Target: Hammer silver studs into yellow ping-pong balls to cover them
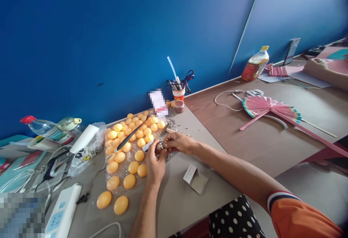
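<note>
The fingers (160, 150) of the left hand (154, 165) are closed around a small round ball (159, 146) covered with shiny silver studs, a little left of the middle of the frame. The right hand (178, 142) comes from the right, and its fingertips are pinched together on the top of the same ball. It is too small to tell whether a stud is between them.

Just behind the hands, a heap of loose silver studs (172, 123) lies on the grey counter (176, 198). To the left of the hands, many orange balls (127, 147) are spread on a clear plastic sheet, and a long dark tool (130, 136) lies across them. Two more orange balls lie at the lower left, near a white power strip (61, 214).

Right of the left wrist stands a small folded card (190, 174) with printed writing, too small to read. Behind the studs stand a red and white paper cup (178, 93) with pens and scissors and a small brown jar (179, 106).

In the upper right, a bottle (255, 64) with a yellow cap and a red label stands by the blue wall; the label is not readable. A pink paper fan (268, 108) lies on the brown counter (261, 140). At the far left lies a water bottle (45, 128) with a red cap.
</note>
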Demonstrator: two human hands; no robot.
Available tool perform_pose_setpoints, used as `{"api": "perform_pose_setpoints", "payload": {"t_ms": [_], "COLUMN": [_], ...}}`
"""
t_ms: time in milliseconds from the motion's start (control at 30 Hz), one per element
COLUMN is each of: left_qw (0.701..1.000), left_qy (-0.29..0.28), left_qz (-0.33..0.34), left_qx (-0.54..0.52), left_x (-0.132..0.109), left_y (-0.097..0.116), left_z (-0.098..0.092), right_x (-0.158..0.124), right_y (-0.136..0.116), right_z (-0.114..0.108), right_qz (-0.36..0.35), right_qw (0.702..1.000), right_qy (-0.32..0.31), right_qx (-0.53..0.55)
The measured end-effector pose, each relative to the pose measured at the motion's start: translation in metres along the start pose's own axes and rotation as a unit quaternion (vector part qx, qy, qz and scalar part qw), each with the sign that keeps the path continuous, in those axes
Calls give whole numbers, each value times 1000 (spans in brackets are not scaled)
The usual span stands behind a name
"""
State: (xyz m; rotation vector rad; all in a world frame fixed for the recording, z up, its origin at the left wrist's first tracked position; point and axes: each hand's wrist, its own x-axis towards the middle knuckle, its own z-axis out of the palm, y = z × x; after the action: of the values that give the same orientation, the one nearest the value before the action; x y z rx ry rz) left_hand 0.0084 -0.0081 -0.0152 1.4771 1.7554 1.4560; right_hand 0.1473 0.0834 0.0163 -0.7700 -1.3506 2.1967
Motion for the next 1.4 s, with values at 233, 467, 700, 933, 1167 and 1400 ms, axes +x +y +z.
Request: {"api": "perform_pose_setpoints", "payload": {"t_ms": [233, 467, 700, 933, 1167, 1400], "left_qw": [1000, 999, 990, 991, 1000, 998], "left_qy": [2, 1, 19, 15, 10, 58], "left_qz": [6, 27, 103, 93, 7, -15], "left_qx": [19, 43, 98, 92, -5, -35], "left_x": [0, -1, -1, -3, 0, 2], "left_y": [5, -2, -5, -3, -1, 3], "left_z": [0, 2, 2, 3, 1, -2], "right_x": [-1, 0, 4, 8, 7, 1], "right_y": [-2, -3, 4, 10, 1, 3], "right_z": [2, 4, 5, 5, -7, -9], "right_qz": [6, 4, 8, -6, -31, -146], "right_qw": [999, 994, 994, 994, 998, 815], "right_qy": [16, 58, 68, 67, 32, 107], "right_qx": [-27, -97, -88, -89, -37, -550]}}
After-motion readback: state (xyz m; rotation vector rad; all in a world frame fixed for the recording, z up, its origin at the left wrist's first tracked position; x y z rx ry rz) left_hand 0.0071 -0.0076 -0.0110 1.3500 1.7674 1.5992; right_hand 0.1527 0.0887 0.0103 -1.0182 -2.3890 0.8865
